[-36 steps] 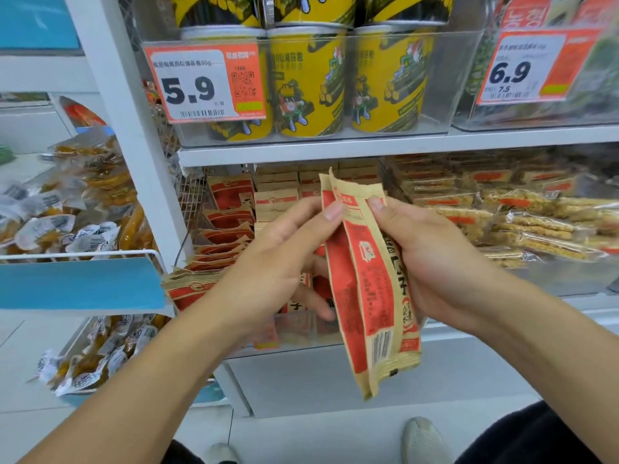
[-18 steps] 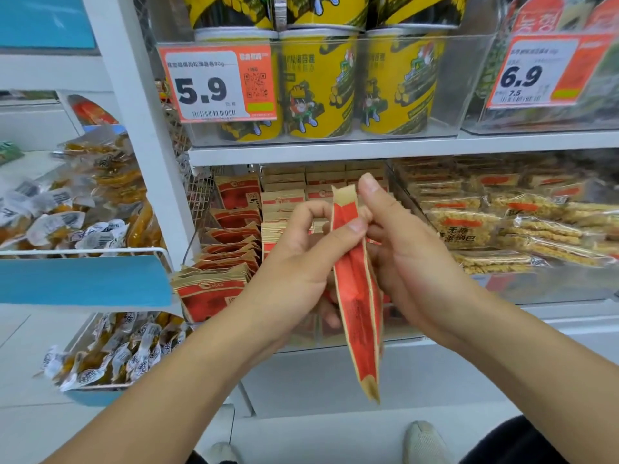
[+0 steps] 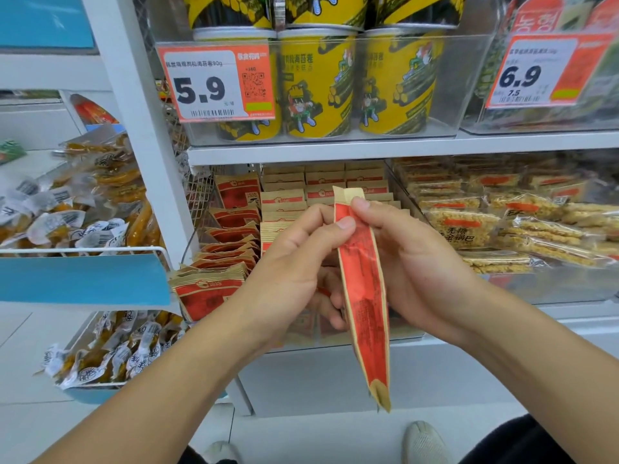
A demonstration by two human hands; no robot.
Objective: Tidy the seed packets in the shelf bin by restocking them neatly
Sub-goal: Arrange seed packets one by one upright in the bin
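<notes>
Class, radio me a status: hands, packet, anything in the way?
Left hand and right hand both pinch the red packet, held edge-on before the shelf bin. Bin stocked with matching packets. Nothing blocks the way in.

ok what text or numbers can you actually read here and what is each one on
"5.9" on the left price tag; its product line ends "90g".
"6.9" with a small "7.5" below, on the right price tag.
"无糖" on a clear crisp pack.
Print on the held packet, the binned packets and the yellow tubs is too blurred to read.
</notes>
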